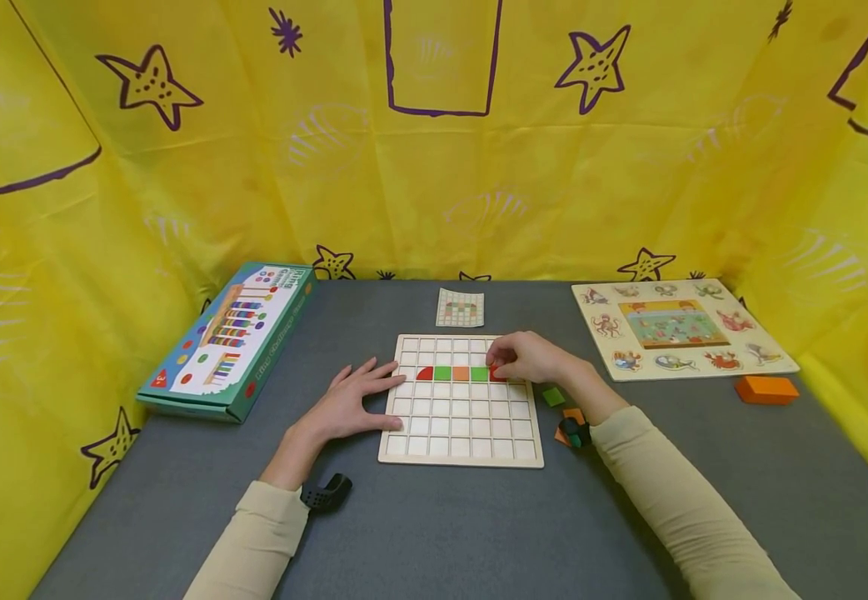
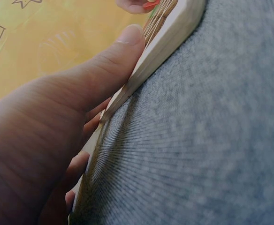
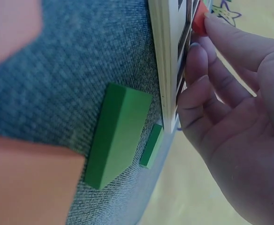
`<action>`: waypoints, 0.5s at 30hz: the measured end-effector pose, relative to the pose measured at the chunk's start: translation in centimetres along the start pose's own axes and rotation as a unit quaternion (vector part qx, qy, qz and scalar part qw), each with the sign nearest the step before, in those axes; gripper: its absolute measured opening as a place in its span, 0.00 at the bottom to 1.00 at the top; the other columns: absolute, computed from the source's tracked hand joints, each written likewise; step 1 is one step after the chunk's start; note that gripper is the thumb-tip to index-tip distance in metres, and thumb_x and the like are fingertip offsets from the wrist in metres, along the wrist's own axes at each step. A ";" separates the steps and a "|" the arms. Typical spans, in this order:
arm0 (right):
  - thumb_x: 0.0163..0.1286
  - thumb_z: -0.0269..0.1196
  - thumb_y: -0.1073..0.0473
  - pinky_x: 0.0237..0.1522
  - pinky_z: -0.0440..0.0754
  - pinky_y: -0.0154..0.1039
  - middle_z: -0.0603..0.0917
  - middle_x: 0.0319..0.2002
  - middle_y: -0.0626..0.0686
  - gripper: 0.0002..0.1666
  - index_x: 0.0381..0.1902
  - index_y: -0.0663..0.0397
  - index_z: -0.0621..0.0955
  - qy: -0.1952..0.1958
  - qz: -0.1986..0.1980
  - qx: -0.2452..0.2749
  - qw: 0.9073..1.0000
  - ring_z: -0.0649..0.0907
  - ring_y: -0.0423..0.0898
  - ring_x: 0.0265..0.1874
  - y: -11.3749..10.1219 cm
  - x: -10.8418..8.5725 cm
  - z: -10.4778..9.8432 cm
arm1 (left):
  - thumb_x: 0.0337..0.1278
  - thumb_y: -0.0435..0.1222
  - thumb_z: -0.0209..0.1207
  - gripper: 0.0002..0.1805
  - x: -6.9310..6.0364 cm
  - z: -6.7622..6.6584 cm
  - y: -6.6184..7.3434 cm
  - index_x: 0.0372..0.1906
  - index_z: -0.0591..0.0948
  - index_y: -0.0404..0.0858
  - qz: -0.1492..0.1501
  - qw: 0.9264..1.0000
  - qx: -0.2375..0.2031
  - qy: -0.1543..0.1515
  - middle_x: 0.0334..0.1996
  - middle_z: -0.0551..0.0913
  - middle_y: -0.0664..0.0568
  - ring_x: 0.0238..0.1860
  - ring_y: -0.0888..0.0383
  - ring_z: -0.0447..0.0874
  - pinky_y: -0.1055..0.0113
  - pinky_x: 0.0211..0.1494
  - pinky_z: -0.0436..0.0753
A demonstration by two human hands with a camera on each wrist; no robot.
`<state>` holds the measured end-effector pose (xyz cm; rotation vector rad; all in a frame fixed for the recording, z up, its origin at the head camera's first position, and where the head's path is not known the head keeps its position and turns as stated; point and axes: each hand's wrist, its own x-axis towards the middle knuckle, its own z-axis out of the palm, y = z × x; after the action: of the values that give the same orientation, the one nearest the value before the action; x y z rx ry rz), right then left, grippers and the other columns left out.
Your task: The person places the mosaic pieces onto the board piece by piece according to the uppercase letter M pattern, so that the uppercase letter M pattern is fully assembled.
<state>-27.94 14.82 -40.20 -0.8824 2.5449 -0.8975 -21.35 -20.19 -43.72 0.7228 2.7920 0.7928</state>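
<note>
A wooden grid board (image 1: 460,447) lies flat in the middle of the table. One of its upper rows holds a red piece with a rounded corner (image 1: 426,374), a green square (image 1: 442,373), an orange square (image 1: 461,374) and another green square (image 1: 480,374). At the right end of that row my right hand (image 1: 530,357) pinches a red piece (image 3: 200,19) between thumb and fingers. My left hand (image 1: 347,402) rests on the board's left edge, fingers spread and thumb (image 2: 113,61) lying along the rim.
Loose green (image 1: 553,397) and orange pieces (image 1: 573,414) lie right of the board, partly under my right wrist. Behind the board lies a pattern card (image 1: 460,308). A game box (image 1: 231,342) stands left; a sea-animal puzzle board (image 1: 681,329) and an orange block (image 1: 767,390) are right.
</note>
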 end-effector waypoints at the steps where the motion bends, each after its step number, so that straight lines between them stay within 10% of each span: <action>1: 0.67 0.69 0.65 0.36 0.77 0.39 0.82 0.30 0.47 0.05 0.40 0.57 0.85 0.000 0.000 -0.001 1.000 0.77 0.43 0.30 0.0 0.0 0.0 | 0.48 0.63 0.70 0.48 0.0 0.0 0.0 0.73 0.73 0.48 0.000 1.000 0.000 0.000 0.76 0.63 0.52 0.79 0.43 0.47 0.37 0.74 0.39; 15: 0.67 0.69 0.66 0.39 0.79 0.39 0.84 0.31 0.47 0.05 0.40 0.58 0.86 -0.005 0.006 -0.021 1.000 0.79 0.43 0.32 -0.2 -0.2 -0.1 | 0.48 0.64 0.70 0.48 0.0 0.0 -0.1 0.74 0.73 0.48 0.003 1.000 -0.001 -0.001 0.76 0.62 0.52 0.79 0.42 0.47 0.38 0.75 0.39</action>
<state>-27.77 14.88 -39.96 -0.8806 2.5669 -0.8361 -21.38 -20.21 -43.77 0.7314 2.7884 0.7946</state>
